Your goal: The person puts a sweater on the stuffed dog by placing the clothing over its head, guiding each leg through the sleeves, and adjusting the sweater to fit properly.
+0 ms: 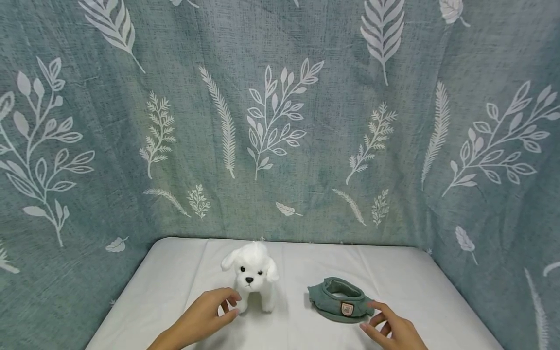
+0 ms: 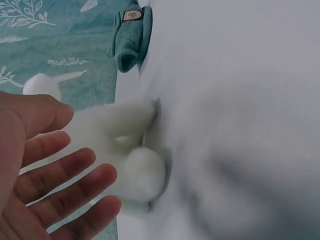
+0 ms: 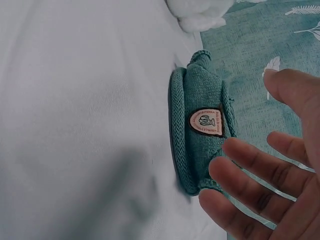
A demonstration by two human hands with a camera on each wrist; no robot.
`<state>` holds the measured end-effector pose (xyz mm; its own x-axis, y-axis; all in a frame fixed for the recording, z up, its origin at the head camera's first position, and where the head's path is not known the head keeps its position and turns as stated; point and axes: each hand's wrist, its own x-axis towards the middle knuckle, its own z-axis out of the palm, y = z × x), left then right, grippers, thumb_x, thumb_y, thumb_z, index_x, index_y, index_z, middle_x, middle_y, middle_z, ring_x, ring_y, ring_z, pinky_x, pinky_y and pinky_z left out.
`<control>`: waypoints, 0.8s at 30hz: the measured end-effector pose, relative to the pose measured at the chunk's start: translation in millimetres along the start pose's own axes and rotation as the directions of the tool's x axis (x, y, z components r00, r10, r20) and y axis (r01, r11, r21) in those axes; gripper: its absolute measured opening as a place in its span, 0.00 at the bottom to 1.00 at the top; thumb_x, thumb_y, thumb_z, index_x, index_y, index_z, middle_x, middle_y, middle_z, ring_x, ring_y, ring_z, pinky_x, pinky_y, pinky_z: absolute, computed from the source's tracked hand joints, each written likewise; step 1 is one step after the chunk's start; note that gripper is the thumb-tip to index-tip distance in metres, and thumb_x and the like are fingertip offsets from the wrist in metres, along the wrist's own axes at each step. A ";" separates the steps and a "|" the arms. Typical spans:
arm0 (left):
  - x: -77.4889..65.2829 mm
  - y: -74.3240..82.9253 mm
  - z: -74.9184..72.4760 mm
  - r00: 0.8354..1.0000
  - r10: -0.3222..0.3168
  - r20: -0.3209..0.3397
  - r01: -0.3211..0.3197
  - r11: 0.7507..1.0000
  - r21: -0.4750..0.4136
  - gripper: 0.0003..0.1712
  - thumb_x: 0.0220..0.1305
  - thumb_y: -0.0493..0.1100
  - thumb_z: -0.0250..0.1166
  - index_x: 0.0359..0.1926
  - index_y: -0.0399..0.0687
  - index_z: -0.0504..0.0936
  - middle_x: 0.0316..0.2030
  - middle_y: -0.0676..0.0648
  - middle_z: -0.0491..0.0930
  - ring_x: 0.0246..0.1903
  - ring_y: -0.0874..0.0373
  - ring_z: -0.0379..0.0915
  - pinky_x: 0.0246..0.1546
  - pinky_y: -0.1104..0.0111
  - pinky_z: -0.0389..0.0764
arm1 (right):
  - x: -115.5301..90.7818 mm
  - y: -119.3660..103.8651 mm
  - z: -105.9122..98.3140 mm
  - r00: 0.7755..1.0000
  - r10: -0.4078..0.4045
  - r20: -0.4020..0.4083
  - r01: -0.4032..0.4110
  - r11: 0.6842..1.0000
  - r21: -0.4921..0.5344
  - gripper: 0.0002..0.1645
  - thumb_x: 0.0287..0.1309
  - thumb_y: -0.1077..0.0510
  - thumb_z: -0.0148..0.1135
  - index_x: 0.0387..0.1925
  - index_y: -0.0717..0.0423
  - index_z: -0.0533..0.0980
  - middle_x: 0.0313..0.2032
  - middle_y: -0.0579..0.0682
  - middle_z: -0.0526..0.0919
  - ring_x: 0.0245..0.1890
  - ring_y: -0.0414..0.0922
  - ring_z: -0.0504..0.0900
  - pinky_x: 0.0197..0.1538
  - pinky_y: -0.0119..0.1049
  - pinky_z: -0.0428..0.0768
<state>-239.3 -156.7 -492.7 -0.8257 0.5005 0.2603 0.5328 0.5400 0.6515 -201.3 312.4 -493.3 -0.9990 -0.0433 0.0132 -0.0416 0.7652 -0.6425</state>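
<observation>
A white plush dog stands upright on the white table, its face turned toward me. Beside its front leg is my left hand, fingers loosely bent and spread, holding nothing. The left wrist view shows the dog's paws just beyond those fingertips. To the right lies a small green knitted doll sweater, its round neck opening facing up and a pale badge on its front. At the sweater's right end, my right hand has its fingertips right by the sleeve, thumb apart, with nothing gripped.
The white-covered table has rounded far corners. A blue-green curtain with white leaf prints encloses it at the back and on both sides, close to the table's edges. A gap of table separates the dog from the sweater.
</observation>
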 end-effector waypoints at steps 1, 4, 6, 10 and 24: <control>0.8 0.8 1.9 1.000 0.003 0.007 -0.003 1.000 -0.011 0.11 0.70 0.46 0.69 0.48 0.48 0.84 0.40 0.53 0.83 0.33 0.69 0.77 0.31 0.71 0.79 | 0.0 0.4 0.4 1.000 -0.012 0.008 0.012 1.000 0.007 0.34 0.64 0.44 0.70 0.63 0.58 0.73 0.33 0.41 0.84 0.23 0.36 0.77 0.28 0.34 0.75; 3.1 3.8 6.9 0.999 0.010 0.034 -0.008 0.999 -0.043 0.11 0.70 0.47 0.69 0.50 0.51 0.84 0.41 0.53 0.84 0.34 0.69 0.77 0.30 0.71 0.79 | 0.2 1.8 1.2 0.999 -0.045 0.029 0.044 0.999 0.027 0.33 0.65 0.44 0.69 0.64 0.58 0.73 0.33 0.42 0.84 0.23 0.36 0.77 0.27 0.34 0.75; 4.3 5.6 9.7 0.998 0.015 0.053 -0.012 0.999 -0.052 0.11 0.71 0.48 0.69 0.50 0.53 0.83 0.42 0.53 0.84 0.34 0.69 0.77 0.30 0.71 0.79 | 0.8 2.4 1.8 0.997 -0.061 0.036 0.059 0.997 0.040 0.33 0.66 0.45 0.69 0.64 0.59 0.72 0.33 0.41 0.85 0.23 0.37 0.77 0.27 0.34 0.75; 6.6 8.4 14.4 0.997 0.028 0.074 -0.024 0.998 -0.061 0.09 0.71 0.48 0.68 0.50 0.56 0.83 0.42 0.56 0.83 0.36 0.70 0.77 0.32 0.71 0.79 | 1.2 3.1 4.0 0.996 -0.085 0.036 0.083 0.995 0.048 0.33 0.65 0.46 0.69 0.64 0.59 0.72 0.32 0.41 0.84 0.22 0.36 0.77 0.26 0.34 0.74; 18.1 15.8 40.5 0.990 0.087 0.108 -0.078 0.993 -0.088 0.17 0.71 0.47 0.68 0.58 0.51 0.79 0.46 0.61 0.78 0.35 0.72 0.75 0.32 0.74 0.79 | 3.8 -1.2 13.0 0.994 -0.096 0.050 0.092 0.992 0.083 0.31 0.66 0.47 0.69 0.63 0.58 0.73 0.31 0.41 0.85 0.21 0.38 0.78 0.26 0.34 0.75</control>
<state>-238.4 -111.7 -506.6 -0.7511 0.6158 0.2380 0.5774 0.4379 0.6891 -204.9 303.0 -502.4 -0.9882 -0.1488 0.0362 -0.1314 0.7023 -0.6996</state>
